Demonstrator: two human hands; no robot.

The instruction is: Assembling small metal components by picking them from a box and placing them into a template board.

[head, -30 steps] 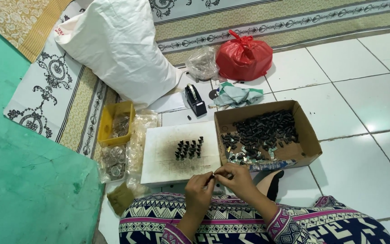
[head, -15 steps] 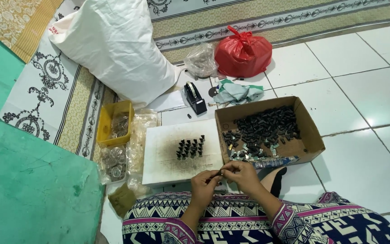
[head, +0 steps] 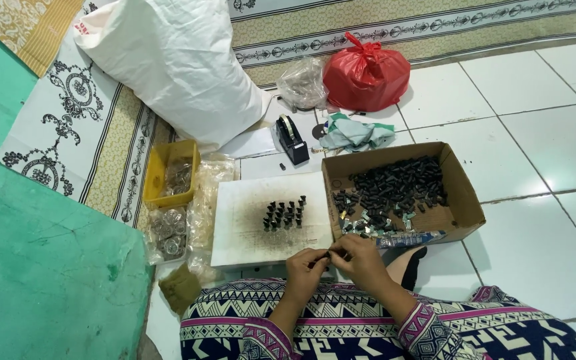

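both hands meet at the white board's [head: 248, 230] near edge, left hand [head: 303, 268] and right hand [head: 361, 259] each with grip pinching one small dark part [head: 330, 254] between them. finished pieces [head: 283, 213] stand upright on the board; the cardboard box [head: 465, 200] of loose parts sits just right, within reach.

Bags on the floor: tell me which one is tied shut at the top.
The red plastic bag, knotted at its top, beside the box's far side. The big white sack shows no knot, and the clear bag lies crumpled and loose.
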